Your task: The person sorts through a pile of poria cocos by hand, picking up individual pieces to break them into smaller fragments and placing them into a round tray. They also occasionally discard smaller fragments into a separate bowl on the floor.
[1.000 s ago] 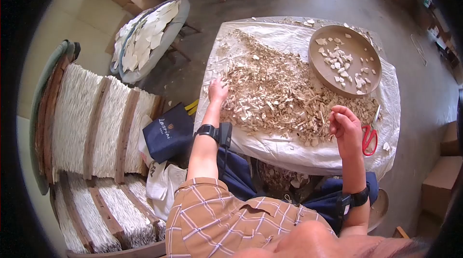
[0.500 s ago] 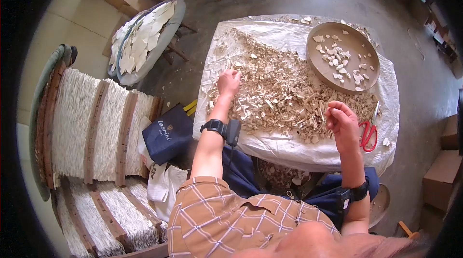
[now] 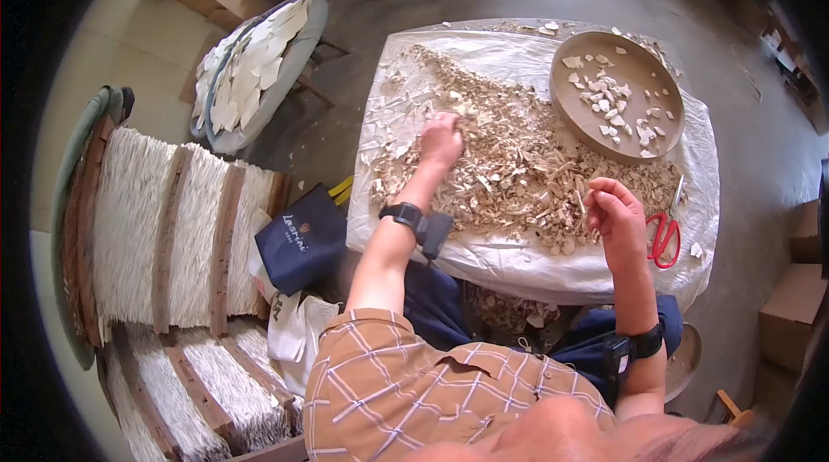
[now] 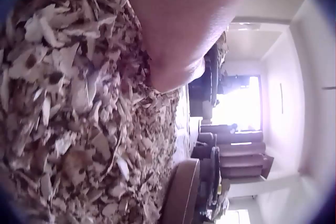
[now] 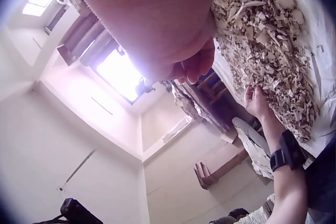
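My left hand [image 3: 442,142] is over the left part of a pile of pale, broken flakes and chips [image 3: 518,168]. Its fingertips are right at a lighter flake [image 3: 465,107]; what lies between them is hidden. In the right wrist view, this left hand [image 5: 256,102] reaches to the edge of the pile. Above the near right side of the pile, my right hand [image 3: 618,218] is raised with fingers loosely bent toward the thumb, and no piece shows in it. Beyond it, a round shallow tray [image 3: 661,86] holds several larger white pieces [image 3: 604,104].
Red-handled scissors [image 3: 663,239] lie beside my right hand on the white sheet [image 3: 691,194] covering the table. At left are a dark blue bag [image 3: 302,242] and racks of stacked white sheets [image 3: 129,229]. An oval tray of white slabs [image 3: 250,73] stands behind.
My left hand has moved right and slightly farther from my body, from the pile's left edge onto the flakes. The right hand has stayed nearly in place.
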`<state>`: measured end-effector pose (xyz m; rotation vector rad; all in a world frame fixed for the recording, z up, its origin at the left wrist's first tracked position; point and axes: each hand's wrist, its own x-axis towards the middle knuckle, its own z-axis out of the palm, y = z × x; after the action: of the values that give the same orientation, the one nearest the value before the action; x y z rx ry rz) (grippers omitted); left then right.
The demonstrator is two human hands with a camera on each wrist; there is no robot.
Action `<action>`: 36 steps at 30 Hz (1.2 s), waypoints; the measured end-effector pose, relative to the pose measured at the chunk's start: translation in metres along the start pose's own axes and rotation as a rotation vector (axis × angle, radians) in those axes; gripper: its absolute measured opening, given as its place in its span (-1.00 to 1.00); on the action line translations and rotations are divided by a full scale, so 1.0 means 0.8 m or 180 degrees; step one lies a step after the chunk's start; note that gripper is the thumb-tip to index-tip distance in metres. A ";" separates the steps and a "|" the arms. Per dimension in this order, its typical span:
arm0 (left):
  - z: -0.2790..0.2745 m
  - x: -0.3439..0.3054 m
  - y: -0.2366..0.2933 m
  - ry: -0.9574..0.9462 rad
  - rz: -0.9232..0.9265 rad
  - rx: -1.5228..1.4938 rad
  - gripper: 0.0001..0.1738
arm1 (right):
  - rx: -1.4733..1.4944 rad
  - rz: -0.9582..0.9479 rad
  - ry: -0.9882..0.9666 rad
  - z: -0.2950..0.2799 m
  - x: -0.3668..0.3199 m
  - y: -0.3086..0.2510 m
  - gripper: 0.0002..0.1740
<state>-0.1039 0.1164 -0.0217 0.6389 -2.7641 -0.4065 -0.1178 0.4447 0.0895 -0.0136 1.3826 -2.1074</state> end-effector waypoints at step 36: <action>-0.032 0.011 -0.019 -0.0988 -0.1118 -0.4381 -0.69 | -0.0060 0.0091 -0.0102 0.017 0.009 0.011 -0.83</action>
<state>-0.0975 0.0935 -0.0010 0.6329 -1.8190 -2.2667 -0.1149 0.4272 0.0858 -0.0350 1.3760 -2.0618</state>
